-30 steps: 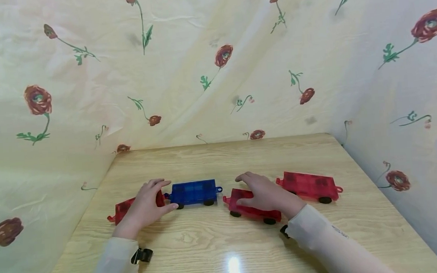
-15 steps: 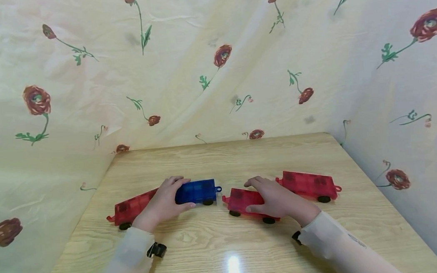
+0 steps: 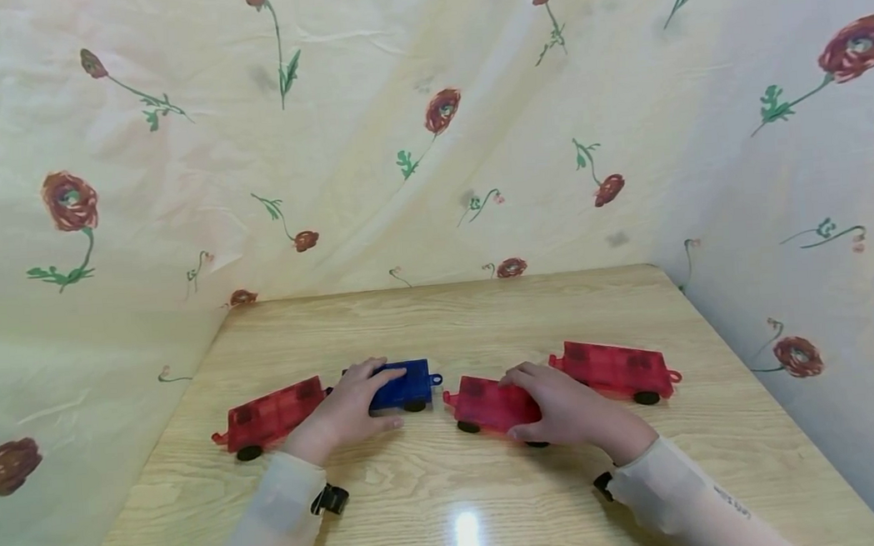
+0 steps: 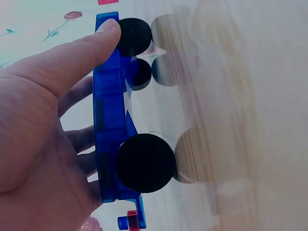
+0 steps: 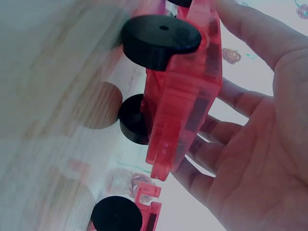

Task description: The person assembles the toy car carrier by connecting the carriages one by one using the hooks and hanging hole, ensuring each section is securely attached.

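My left hand (image 3: 348, 416) holds a blue see-through toy train car (image 3: 416, 381), thumb on its near side and fingers along the far one. In the left wrist view a red ring (image 4: 132, 220) sits on the hook of the blue car (image 4: 109, 120), towards the left red car (image 3: 274, 412). Across a small gap to the right, my right hand (image 3: 569, 407) grips the middle red train car (image 3: 482, 400) by its right part. The right wrist view shows that red car (image 5: 185, 91) between thumb and fingers, black wheels facing the table.
Behind my right hand stands another red car (image 3: 611, 369), apart from the middle one. All are on a wooden table (image 3: 420, 491), with flowered cloth (image 3: 369, 143) hanging at its back and sides. Dark straps (image 3: 331, 500) show at both wrists.
My left hand has moved right, from the left red car onto the blue car. My right hand has shifted right along the middle red car and closed on it. The cars stay in place.
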`<state>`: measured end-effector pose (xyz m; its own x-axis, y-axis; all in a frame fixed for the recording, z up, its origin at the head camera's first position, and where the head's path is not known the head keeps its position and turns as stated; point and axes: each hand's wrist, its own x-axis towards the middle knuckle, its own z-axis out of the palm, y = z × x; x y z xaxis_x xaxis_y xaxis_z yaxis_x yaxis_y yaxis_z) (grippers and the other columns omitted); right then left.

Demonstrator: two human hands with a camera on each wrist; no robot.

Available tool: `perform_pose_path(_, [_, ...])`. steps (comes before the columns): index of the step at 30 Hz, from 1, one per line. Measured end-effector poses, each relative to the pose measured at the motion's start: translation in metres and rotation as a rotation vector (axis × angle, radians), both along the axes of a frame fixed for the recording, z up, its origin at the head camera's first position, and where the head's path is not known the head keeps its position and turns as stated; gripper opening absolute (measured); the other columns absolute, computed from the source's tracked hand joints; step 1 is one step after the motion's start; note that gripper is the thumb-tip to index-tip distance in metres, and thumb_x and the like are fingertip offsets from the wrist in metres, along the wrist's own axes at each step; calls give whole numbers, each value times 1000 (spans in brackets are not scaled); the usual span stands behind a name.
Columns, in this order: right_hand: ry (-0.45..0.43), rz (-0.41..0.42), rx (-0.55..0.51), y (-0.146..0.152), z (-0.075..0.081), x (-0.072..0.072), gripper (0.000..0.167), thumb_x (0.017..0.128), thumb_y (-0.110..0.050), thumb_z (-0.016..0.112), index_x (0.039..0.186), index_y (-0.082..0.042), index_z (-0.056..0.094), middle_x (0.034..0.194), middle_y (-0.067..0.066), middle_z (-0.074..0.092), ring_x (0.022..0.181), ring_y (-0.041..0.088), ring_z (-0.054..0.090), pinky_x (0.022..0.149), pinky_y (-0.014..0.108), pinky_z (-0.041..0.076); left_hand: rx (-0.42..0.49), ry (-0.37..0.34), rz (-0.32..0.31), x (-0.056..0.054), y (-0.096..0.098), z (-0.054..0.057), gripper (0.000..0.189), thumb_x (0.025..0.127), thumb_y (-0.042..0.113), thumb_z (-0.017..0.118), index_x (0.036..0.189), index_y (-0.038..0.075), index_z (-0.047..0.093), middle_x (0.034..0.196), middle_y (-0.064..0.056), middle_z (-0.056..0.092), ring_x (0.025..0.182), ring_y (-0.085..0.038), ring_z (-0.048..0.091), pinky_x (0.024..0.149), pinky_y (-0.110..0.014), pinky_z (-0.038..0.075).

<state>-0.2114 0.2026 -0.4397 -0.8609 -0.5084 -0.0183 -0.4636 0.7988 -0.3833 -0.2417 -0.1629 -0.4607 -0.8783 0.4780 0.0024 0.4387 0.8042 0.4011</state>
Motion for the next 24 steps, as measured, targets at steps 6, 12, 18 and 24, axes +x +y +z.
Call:
perform_pose_path(6, [-11, -25, -15, 1, -3, -1, 67, 83, -42, 90, 141, -22, 62, 134, -1, 61, 119, 22, 58, 101, 46, 51, 0, 8, 22, 3, -2, 0, 75, 91, 40, 84, 157, 32, 49, 167, -12, 34, 153, -46, 25, 113, -72, 33])
perform_pose_path(12, [-4, -21, -39, 3, -8, -1, 65, 84, -42, 90, 140, -23, 62, 129, -3, 63, 114, 19, 57, 99, 44, 51, 4, 28, 29, 5, -3, 0, 72, 92, 39, 83, 156, 31, 51, 165, -12, 36, 152, -43, 30, 115, -69, 31])
perform_pose_path(18, [11, -7, -62, 5, -12, 0, 66, 85, -41, 89, 142, -24, 60, 131, -4, 62, 115, 19, 58, 99, 45, 51, -5, 62, 33, 7, -7, -2, 65, 94, 37, 80, 154, 32, 54, 161, -10, 42, 149, -40, 36, 118, -65, 28])
perform_pose_path(24, [5, -6, -87, 7, -15, -1, 66, 85, -41, 89, 142, -24, 60, 134, -4, 62, 116, 18, 57, 99, 45, 51, -5, 95, 27, 7, -10, -4, 62, 94, 34, 81, 151, 32, 57, 157, -8, 47, 147, -38, 40, 119, -63, 29])
